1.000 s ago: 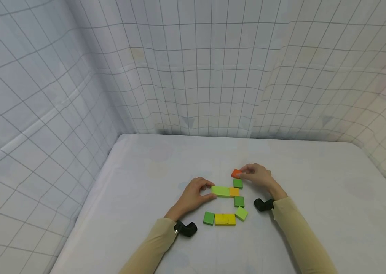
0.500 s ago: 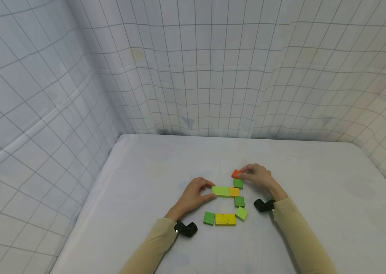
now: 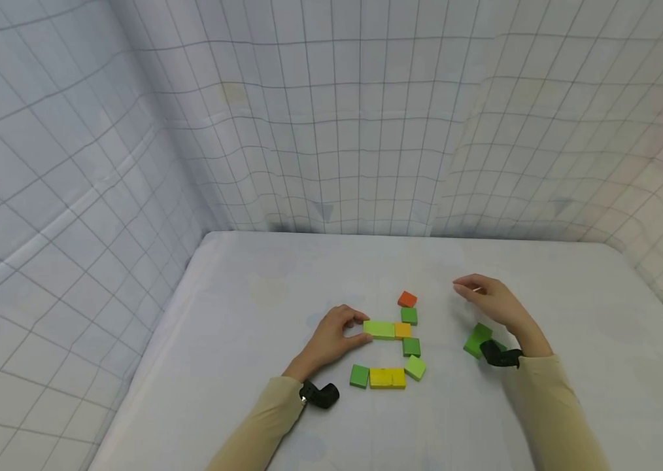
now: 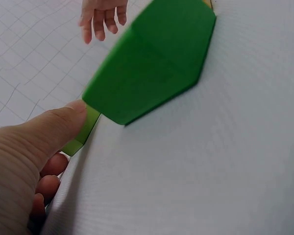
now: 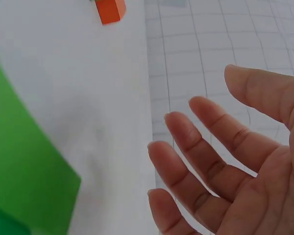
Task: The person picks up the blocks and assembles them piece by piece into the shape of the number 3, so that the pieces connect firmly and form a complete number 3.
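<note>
My left hand (image 3: pixel 331 335) pinches the left end of a long light green block (image 3: pixel 380 330) between thumb and fingers. That block's right end meets a yellow-orange block (image 3: pixel 402 330). Above it in the head view a green block (image 3: pixel 409 316) lies below a tilted orange-red block (image 3: pixel 407 299). Another green block (image 3: pixel 411 347) sits under the yellow-orange one. My right hand (image 3: pixel 493 302) hovers to the right of the orange-red block, holding nothing; the right wrist view shows its fingers (image 5: pixel 201 152) spread and loosely bent. In the left wrist view a dark green block (image 4: pixel 152 63) looms close.
Nearer the body, a yellow block (image 3: pixel 387 378) lies between a green block (image 3: pixel 359 375) and a turned light green block (image 3: pixel 415 367). Several green blocks (image 3: pixel 477 340) are bunched beneath the right wrist, partly hidden by its camera (image 3: pixel 499 354). A grid-patterned curtain (image 3: pixel 367 163) stands behind the table.
My right hand has let go of the orange-red block and moved right, uncovering it and bringing the bunched green blocks into view. The left hand has stayed in place.
</note>
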The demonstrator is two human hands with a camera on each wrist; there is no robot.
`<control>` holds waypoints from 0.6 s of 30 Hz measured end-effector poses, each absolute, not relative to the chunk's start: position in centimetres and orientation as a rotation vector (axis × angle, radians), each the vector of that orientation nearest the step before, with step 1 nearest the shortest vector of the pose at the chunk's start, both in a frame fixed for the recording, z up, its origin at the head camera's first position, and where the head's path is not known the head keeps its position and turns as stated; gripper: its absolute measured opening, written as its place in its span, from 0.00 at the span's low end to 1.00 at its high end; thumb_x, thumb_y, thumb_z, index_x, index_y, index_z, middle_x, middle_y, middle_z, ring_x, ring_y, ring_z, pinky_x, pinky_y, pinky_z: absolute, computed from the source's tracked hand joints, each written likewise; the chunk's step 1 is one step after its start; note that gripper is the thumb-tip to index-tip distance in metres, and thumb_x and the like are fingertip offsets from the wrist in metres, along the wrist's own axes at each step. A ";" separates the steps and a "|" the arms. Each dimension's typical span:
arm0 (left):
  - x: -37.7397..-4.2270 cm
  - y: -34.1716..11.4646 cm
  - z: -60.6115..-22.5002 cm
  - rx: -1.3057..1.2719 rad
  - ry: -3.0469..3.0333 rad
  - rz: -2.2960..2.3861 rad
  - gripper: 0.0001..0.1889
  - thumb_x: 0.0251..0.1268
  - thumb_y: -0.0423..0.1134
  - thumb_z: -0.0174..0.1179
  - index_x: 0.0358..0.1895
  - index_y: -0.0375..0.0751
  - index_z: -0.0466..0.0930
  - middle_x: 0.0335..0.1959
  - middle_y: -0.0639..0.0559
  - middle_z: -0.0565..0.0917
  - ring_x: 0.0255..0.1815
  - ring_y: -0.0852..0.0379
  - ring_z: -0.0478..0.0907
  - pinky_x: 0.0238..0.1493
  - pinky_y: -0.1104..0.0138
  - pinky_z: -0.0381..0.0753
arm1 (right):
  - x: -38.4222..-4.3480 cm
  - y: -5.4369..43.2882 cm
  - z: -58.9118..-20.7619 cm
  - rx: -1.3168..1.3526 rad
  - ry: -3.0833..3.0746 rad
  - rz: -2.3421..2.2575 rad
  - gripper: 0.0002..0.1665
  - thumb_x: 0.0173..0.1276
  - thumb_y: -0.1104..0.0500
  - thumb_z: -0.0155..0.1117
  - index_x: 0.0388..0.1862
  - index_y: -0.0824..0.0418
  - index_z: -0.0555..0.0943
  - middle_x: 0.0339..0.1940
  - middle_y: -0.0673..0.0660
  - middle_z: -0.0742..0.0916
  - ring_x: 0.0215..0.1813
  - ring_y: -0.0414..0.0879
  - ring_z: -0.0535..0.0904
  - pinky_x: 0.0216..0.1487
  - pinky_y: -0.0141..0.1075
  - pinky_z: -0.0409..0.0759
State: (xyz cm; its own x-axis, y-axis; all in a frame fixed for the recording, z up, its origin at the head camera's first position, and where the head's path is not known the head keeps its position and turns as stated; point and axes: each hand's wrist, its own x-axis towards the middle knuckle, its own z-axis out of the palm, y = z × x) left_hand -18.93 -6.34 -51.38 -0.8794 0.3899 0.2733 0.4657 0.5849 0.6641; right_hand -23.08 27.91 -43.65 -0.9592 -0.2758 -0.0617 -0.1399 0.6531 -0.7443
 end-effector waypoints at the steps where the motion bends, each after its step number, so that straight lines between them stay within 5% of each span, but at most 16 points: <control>1: -18.9 -6.3 -51.4 -0.732 -2.709 -1.181 0.17 0.57 0.48 0.68 0.48 0.47 0.81 0.38 0.60 0.76 0.37 0.62 0.69 0.42 0.67 0.71 | -22.8 28.7 -43.5 -0.353 2.721 -1.190 0.30 0.71 0.41 0.54 0.58 0.64 0.77 0.50 0.61 0.81 0.49 0.55 0.75 0.46 0.47 0.74; 7: -19.0 -6.3 -51.5 -0.719 -2.723 -1.170 0.18 0.57 0.49 0.68 0.48 0.48 0.81 0.38 0.60 0.76 0.37 0.62 0.69 0.42 0.67 0.71 | -21.3 32.6 -44.1 -0.458 2.667 -1.115 0.22 0.66 0.47 0.64 0.51 0.61 0.80 0.47 0.57 0.82 0.47 0.52 0.75 0.42 0.42 0.74; 18: -18.9 -6.3 -51.5 -0.721 -2.709 -1.170 0.18 0.57 0.49 0.68 0.48 0.48 0.82 0.37 0.60 0.76 0.37 0.62 0.69 0.42 0.67 0.71 | -20.6 34.3 -47.3 -0.617 2.547 -1.154 0.25 0.59 0.50 0.72 0.55 0.55 0.81 0.48 0.54 0.79 0.43 0.46 0.71 0.42 0.34 0.71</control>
State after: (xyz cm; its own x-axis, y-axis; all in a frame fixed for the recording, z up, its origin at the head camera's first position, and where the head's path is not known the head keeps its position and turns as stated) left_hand -18.94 -6.28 -51.50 -0.8822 0.3826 0.2745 0.4621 0.5917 0.6606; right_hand -20.63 34.26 -47.30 -0.8706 -0.4864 -0.0739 -0.2650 0.5902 -0.7625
